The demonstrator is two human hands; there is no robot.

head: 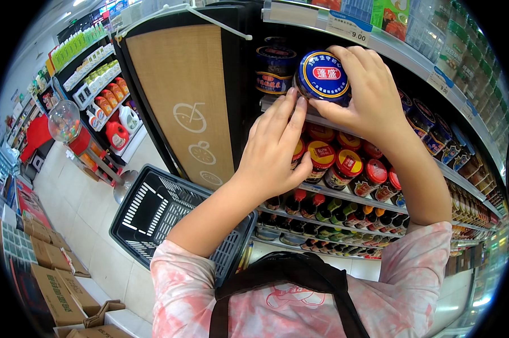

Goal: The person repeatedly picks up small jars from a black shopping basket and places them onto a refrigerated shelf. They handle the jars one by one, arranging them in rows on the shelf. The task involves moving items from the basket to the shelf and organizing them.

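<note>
My right hand (364, 91) grips a glass jar with a blue lid (322, 75), its thumb below and fingers over the far side. The lid faces me, with a gold ring and a red label bearing writing. My left hand (275, 145) reaches up with straight fingers. Its fingertips are at the jar's lower left edge; whether they bear any weight I cannot tell. Just left of the held jar, a similar blue-labelled jar (275, 69) stands on the shelf, another partly visible behind it. The held jar is in front of the shelf edge (275, 102).
Below are jars with yellow and red lids (321, 156) and rows of sauce bottles (311, 205). A price rail (299, 17) runs above my hands. A dark plastic shopping basket (153, 211) sits left, beside the wood-patterned shelf end panel (182, 84). Cardboard boxes (58, 291) lie lower left.
</note>
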